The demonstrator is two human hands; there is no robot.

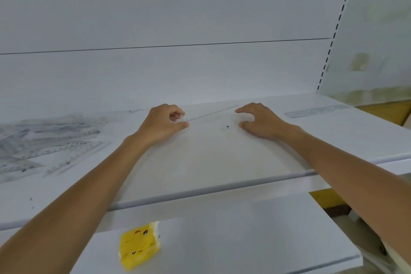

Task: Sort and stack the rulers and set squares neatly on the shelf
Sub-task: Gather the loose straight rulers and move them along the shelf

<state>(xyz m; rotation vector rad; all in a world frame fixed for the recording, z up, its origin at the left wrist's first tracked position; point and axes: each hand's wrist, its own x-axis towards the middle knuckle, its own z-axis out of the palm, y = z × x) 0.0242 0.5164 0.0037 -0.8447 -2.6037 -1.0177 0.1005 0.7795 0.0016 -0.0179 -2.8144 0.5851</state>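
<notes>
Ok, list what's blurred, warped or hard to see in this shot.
Head view: the ruler pile at left is smeared by blur, markings unreadable, while the left hand and right hand look sharp. Head view: the wide lens bows the shelf edge. Head view: light is soft and even, shadows faint, no glare; the clear ruler in the left hand nearly vanishes against white.

Left hand [163, 123] and right hand [261, 121], both bare, over the shelf [211, 162]. Both forearms are bare along their whole visible length, slender, narrowing toward the wrists above the shelf's front half.
</notes>
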